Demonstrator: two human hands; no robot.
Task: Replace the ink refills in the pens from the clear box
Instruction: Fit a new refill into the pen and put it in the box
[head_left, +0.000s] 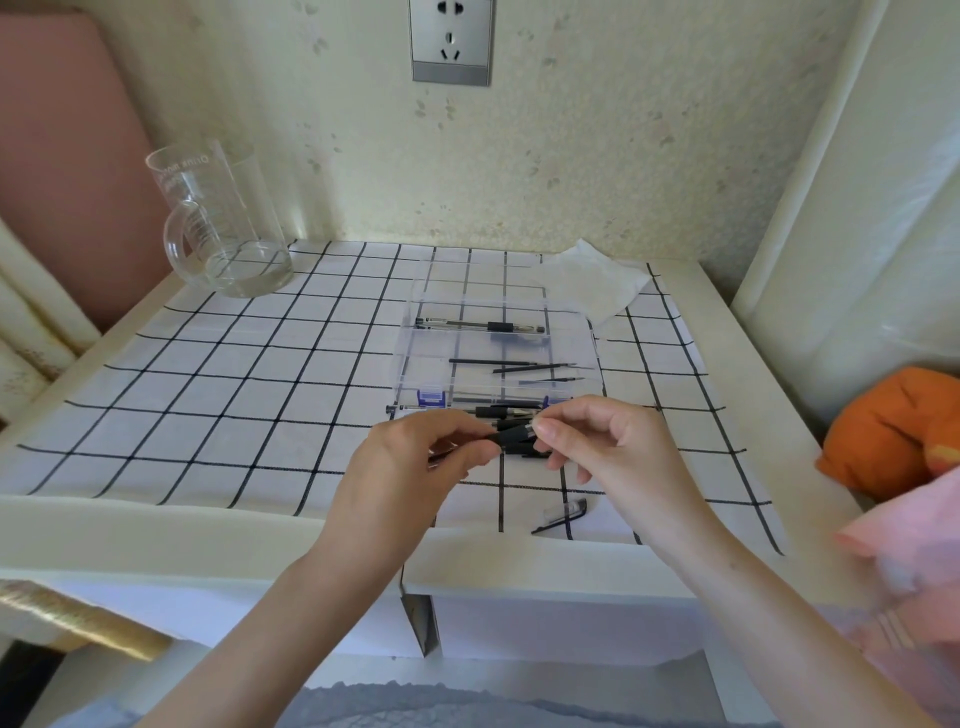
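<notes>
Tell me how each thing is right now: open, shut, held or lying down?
clear box: open, lid back.
held pen: gripped by left hand, tip end pinched by right hand.
boxed pen: lying inside the box.
refills: loose in the box.
pen cap: off, lying on the cloth.
glass jug: upright, nearly empty.

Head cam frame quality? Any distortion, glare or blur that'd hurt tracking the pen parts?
Head view: wide-angle bowing, the table front edge curves; soft even daylight, faint shadows under the left hand and right hand; no harsh glare, but the clear box barely stands out from the checked cloth; pink fabric at the right edge is smeared; the held pen looks slightly soft.
</notes>
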